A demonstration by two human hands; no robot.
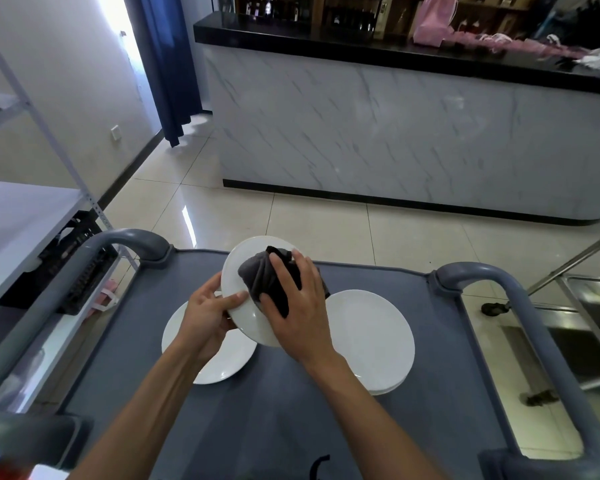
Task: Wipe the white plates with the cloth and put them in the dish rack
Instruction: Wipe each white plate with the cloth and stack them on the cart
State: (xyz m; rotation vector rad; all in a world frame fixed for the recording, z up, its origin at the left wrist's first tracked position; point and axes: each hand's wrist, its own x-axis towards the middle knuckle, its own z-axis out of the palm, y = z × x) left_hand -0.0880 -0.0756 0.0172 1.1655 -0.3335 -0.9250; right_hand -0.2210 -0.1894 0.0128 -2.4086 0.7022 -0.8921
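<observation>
My left hand (207,318) grips the left rim of a white plate (241,275), thumb on its face, and holds it tilted above the grey cart top (274,410). My right hand (300,306) presses a dark grey cloth (260,275) onto that plate's face, fingers curled over the bunched cloth. Another white plate (222,362) lies flat on the cart below my left hand. To the right lies a stack of white plates (374,337).
The cart has grey handles at left (84,261) and right (520,299). A black dish rack (80,271) sits on the white shelf unit to the left. A steel sink (589,344) is at the right. A marble-fronted counter (395,140) stands ahead across the tiled floor.
</observation>
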